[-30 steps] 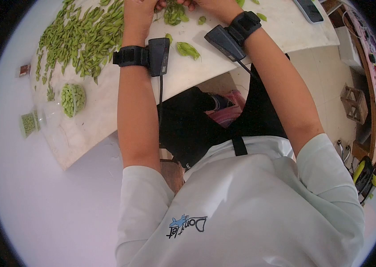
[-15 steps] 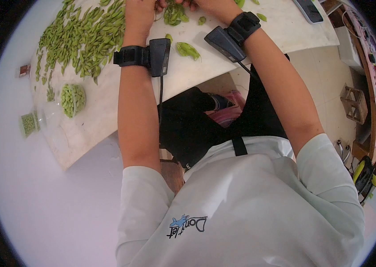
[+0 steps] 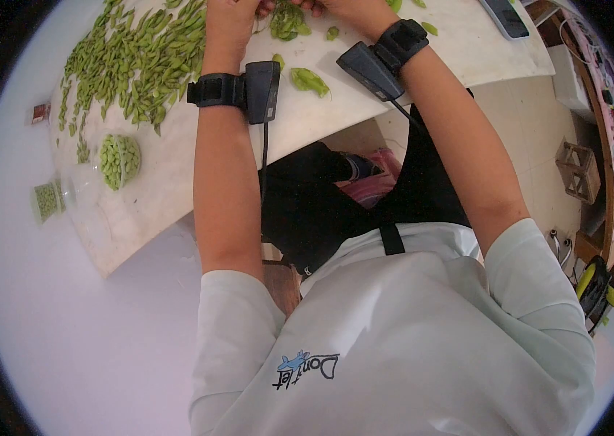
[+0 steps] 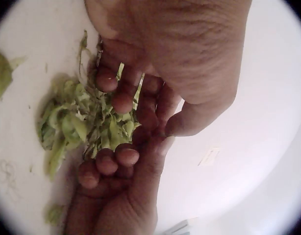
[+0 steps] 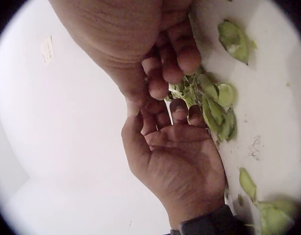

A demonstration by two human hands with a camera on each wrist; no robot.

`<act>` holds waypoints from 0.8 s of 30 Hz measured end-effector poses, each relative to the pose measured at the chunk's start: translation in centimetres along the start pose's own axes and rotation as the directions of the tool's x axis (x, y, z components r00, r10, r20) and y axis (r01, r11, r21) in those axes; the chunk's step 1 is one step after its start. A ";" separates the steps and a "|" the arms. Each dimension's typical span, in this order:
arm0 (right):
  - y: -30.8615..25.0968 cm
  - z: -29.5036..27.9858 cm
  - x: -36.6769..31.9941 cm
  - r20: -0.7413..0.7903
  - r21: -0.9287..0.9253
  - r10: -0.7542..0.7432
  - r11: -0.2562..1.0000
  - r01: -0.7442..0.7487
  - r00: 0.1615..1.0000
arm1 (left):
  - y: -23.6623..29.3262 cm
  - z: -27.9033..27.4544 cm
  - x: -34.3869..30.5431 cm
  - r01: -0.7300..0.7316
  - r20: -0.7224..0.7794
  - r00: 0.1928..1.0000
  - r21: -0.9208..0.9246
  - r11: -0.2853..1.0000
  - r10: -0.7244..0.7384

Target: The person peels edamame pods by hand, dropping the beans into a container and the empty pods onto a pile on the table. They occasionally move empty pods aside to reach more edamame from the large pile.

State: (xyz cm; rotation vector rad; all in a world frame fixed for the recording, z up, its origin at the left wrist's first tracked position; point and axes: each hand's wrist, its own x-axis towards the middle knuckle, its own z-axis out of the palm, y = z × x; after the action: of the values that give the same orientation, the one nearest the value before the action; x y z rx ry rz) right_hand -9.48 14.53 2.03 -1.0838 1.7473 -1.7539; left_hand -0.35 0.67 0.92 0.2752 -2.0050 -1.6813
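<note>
My left hand (image 3: 233, 18) and right hand (image 3: 354, 13) come together at the far edge of the head view, partly cut off. In the left wrist view, the left hand (image 4: 175, 58) is above and the right hand (image 4: 121, 191) below, thumb tips meeting and fingers curled inward. I cannot tell what lies between the fingertips. Behind the fingers is a heap of split green pods (image 4: 67, 122), also seen in the right wrist view as pods (image 5: 219, 110). One opened pod (image 3: 309, 82) lies nearer the table's edge, between the wrists.
A wide spread of whole green bean pods (image 3: 147, 62) covers the table (image 3: 154, 207) on the left. Near it is a clear container of shelled beans (image 3: 119, 163), with another bean-filled container (image 3: 48, 202) farther left. A phone (image 3: 504, 18) lies at the right edge.
Both hands stay together over the pod heap, with only small finger movements. The whole head view has shifted very slightly; pods and containers keep their places.
</note>
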 end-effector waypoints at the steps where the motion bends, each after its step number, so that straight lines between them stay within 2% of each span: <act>1: 0.0 0.0 0.0 0.003 0.003 0.004 1.000 -0.004 1.000 | -0.1 0.0 0.0 0.001 0.006 1.000 -0.005 1.000 -0.001; 13: 0.2 -0.2 0.1 0.017 -0.057 -0.046 0.997 0.047 0.999 | -0.4 -0.3 0.2 0.009 0.040 0.999 -0.025 1.000 -0.008; 24: 0.0 0.0 0.1 0.020 -0.060 0.016 0.998 -0.015 1.000 | -0.4 -0.4 0.2 0.025 0.050 0.998 -0.019 1.000 -0.024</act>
State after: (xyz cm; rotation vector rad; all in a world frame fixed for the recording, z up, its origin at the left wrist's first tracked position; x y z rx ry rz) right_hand -9.48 14.45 2.01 -1.1062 1.8018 -1.6851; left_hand -0.44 0.16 0.66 0.2543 -2.0276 -1.7380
